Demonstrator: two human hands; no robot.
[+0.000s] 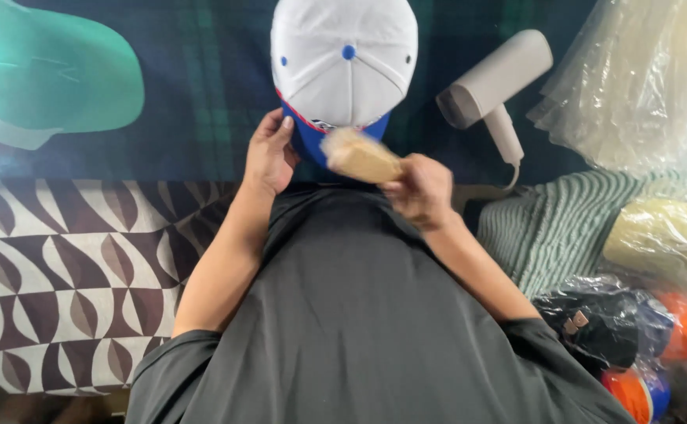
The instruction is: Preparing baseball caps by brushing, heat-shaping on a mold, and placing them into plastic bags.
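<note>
Here, seen from the head camera, a white cap (344,67) with a blue brim lies crown-up on a dark plaid cloth (194,86), directly in front of the person. The left hand (269,153) grips the brim at its left edge, thumb on top and pointing upward, the other fingers curled under and out of sight. The right hand (422,191) is closed in a fist around the handle of a wooden brush (359,155), whose pale bristle end is blurred and lies over the right part of the brim, touching it or just above; which cannot be told.

A grey hair dryer (491,90) rests near the cap on the right, its nozzle turned toward it. A green cap (49,78) sits well apart at upper left. Clear plastic bags (641,78), a striped green cloth (555,228) and bagged caps (618,330) in black, orange and blue lie to the right; a brown-and-white patterned cloth (69,267) covers the left.

Risks, as judged: the left hand holds only one edge of the brim, so a firm brush stroke could twist or slide the cap on the cloth. A hard stroke could also bend the brim out of shape. A wide sweep of the right arm could knock the dryer or drag its cord.
</note>
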